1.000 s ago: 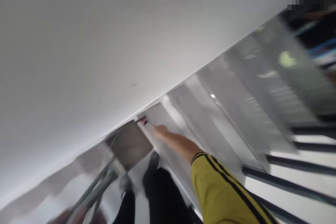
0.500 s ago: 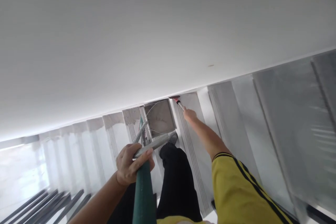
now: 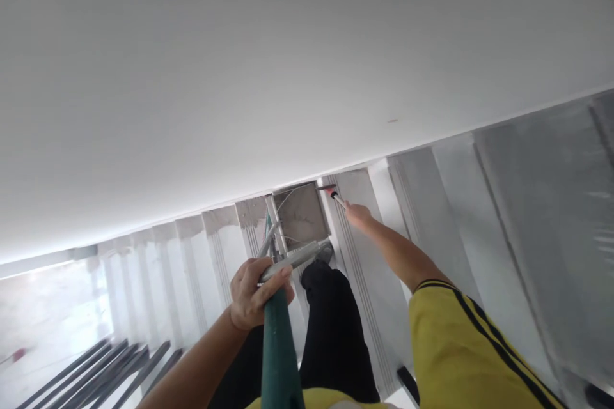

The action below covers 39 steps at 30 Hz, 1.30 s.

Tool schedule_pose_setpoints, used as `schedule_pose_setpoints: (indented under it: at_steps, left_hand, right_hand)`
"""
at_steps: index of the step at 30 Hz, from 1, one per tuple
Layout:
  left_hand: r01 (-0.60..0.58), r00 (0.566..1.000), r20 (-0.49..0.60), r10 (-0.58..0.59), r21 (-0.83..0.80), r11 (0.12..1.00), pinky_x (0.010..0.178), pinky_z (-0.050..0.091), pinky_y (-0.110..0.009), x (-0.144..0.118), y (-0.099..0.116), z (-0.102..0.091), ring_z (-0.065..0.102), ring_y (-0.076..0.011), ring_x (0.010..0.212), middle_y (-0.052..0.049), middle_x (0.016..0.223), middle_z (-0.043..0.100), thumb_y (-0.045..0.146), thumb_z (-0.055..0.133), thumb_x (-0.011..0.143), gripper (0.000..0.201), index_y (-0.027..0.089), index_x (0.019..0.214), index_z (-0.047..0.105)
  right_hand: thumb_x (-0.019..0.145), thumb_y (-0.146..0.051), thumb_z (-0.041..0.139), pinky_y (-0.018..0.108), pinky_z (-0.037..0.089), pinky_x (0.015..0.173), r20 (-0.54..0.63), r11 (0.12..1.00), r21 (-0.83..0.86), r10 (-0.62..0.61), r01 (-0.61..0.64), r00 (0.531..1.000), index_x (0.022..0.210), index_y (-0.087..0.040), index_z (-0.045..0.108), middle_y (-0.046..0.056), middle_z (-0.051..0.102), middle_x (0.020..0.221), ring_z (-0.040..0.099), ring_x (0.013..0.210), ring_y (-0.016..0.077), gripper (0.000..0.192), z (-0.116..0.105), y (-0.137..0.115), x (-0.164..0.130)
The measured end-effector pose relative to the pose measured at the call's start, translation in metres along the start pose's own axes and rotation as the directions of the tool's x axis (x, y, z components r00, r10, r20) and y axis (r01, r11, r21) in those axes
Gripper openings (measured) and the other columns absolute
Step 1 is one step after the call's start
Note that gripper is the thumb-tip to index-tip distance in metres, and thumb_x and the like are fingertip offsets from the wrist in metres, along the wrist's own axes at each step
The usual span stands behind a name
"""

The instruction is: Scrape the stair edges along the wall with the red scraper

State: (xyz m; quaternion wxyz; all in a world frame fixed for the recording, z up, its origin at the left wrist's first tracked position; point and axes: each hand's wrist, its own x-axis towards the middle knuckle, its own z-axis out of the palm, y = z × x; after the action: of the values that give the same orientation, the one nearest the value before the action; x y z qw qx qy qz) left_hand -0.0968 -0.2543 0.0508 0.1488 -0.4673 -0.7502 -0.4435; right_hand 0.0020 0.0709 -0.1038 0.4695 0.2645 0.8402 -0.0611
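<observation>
My left hand is closed round a thick green tube, with a grey tube pressed under the thumb. The green tube runs down towards my body. My right hand reaches out to the right, wrapped round the pale handle of a small tool with a red neck. Its dark, flat head is close to the foot of the wall, beside a step edge. Left of that head lies a brownish square pan-like thing with a thin wire loop. Whether the head touches anything, I cannot tell.
A large white wall fills the upper view. Pale grooved stair steps run along its base, with brown dust on several at the left. My shoe rests near the pan-like thing. Dark railing bars stand at lower left.
The tool head in my right hand has come slightly away from the wall, towards me. My left hand keeps its grip. The whole view has shifted a little.
</observation>
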Motion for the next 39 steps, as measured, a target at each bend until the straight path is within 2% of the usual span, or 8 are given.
schedule_pose_setpoints:
  at_steps: [8, 10, 15, 17, 22, 25, 32, 39]
  left_hand:
    - [0.004, 1.000, -0.011, -0.003, 0.036, 0.999, 0.059, 0.046, -0.023, 0.005, 0.002, -0.001, 0.051, -0.0117, 0.066, -0.005, 0.086, 0.054, 0.011, 0.067, 0.062, 0.052, 0.025, 0.110, 0.056]
    - [0.001, 1.000, -0.006, -0.001, 0.040, 0.999, 0.058, 0.046, -0.022, 0.005, 0.002, -0.001, 0.051, -0.0114, 0.065, -0.005, 0.086, 0.054, 0.011, 0.066, 0.062, 0.054, 0.026, 0.112, 0.055]
    - [0.000, 1.000, 0.007, 0.000, 0.042, 0.999, 0.059, 0.046, -0.023, 0.002, 0.001, -0.001, 0.051, -0.0118, 0.066, -0.005, 0.086, 0.054, 0.012, 0.068, 0.061, 0.053, 0.026, 0.111, 0.055]
    - [-0.002, 1.000, 0.003, 0.002, 0.040, 0.999, 0.058, 0.046, -0.022, 0.004, 0.001, -0.001, 0.051, -0.0116, 0.066, -0.005, 0.086, 0.054, 0.011, 0.068, 0.061, 0.053, 0.025, 0.110, 0.055]
    - [-0.060, 0.998, 0.001, 0.060, 0.067, 0.996, 0.053, 0.043, -0.021, 0.017, 0.002, -0.002, 0.048, -0.0116, 0.063, -0.006, 0.083, 0.053, 0.010, 0.066, 0.060, 0.046, 0.021, 0.103, 0.054]
    - [-0.082, 0.997, 0.015, 0.081, 0.082, 0.993, 0.052, 0.042, -0.020, 0.024, 0.001, -0.003, 0.048, -0.0117, 0.063, -0.006, 0.081, 0.053, 0.008, 0.064, 0.062, 0.041, 0.019, 0.100, 0.053]
    - [-0.092, 0.996, 0.006, 0.092, 0.103, 0.990, 0.051, 0.043, -0.020, 0.027, 0.003, -0.001, 0.050, -0.0117, 0.063, -0.005, 0.078, 0.053, 0.012, 0.064, 0.065, 0.037, 0.020, 0.099, 0.052]
    - [-0.050, 0.996, 0.078, 0.041, 0.126, 0.991, 0.051, 0.047, -0.020, 0.007, -0.010, -0.006, 0.055, -0.0106, 0.064, -0.006, 0.091, 0.053, 0.015, 0.075, 0.055, 0.047, 0.019, 0.094, 0.049]
  right_hand:
    - [0.097, -0.027, 0.029, 0.032, 0.044, 0.078, -0.045, 1.000, 0.021, 0.017, -0.016, 0.999, 0.146, -0.020, 0.028, 0.016, 0.063, 0.111, 0.062, 0.101, 0.0238, 0.050, -0.010, -0.002, 0.018]
    - [0.097, -0.028, 0.030, 0.032, 0.044, 0.078, -0.031, 0.999, 0.025, 0.021, -0.020, 0.999, 0.146, -0.019, 0.027, 0.016, 0.063, 0.110, 0.062, 0.101, 0.0243, 0.050, 0.006, 0.006, 0.010]
    - [0.097, -0.029, 0.031, 0.034, 0.044, 0.078, 0.105, 1.000, -0.002, 0.026, -0.026, 0.994, 0.148, -0.015, 0.020, 0.017, 0.065, 0.107, 0.063, 0.097, 0.0257, 0.054, 0.081, 0.034, -0.045]
    - [0.097, -0.029, 0.030, 0.034, 0.044, 0.077, 0.129, 1.000, -0.007, 0.028, -0.027, 0.991, 0.148, -0.015, 0.019, 0.017, 0.065, 0.106, 0.064, 0.096, 0.0261, 0.054, 0.092, 0.038, -0.051]
    - [0.097, -0.030, 0.027, 0.033, 0.044, 0.076, -0.027, 0.996, 0.061, 0.061, -0.059, 0.998, 0.148, -0.016, 0.022, 0.017, 0.064, 0.107, 0.063, 0.098, 0.0260, 0.052, 0.046, 0.022, 0.000]
    - [0.097, -0.031, 0.027, 0.032, 0.044, 0.075, -0.034, 0.988, 0.115, 0.110, -0.105, 0.993, 0.147, -0.019, 0.023, 0.016, 0.063, 0.109, 0.062, 0.099, 0.0254, 0.052, 0.023, 0.030, 0.025]
    - [0.096, -0.036, 0.031, 0.033, 0.043, 0.076, -0.008, 0.997, -0.010, 0.075, -0.076, 0.997, 0.148, -0.021, 0.022, 0.016, 0.063, 0.107, 0.063, 0.095, 0.0254, 0.054, 0.043, 0.109, 0.011]
    - [0.095, -0.034, 0.034, 0.034, 0.044, 0.074, -0.078, 1.000, -0.010, 0.029, -0.030, 0.997, 0.145, -0.021, 0.027, 0.017, 0.063, 0.105, 0.063, 0.093, 0.0271, 0.052, 0.012, 0.121, 0.053]
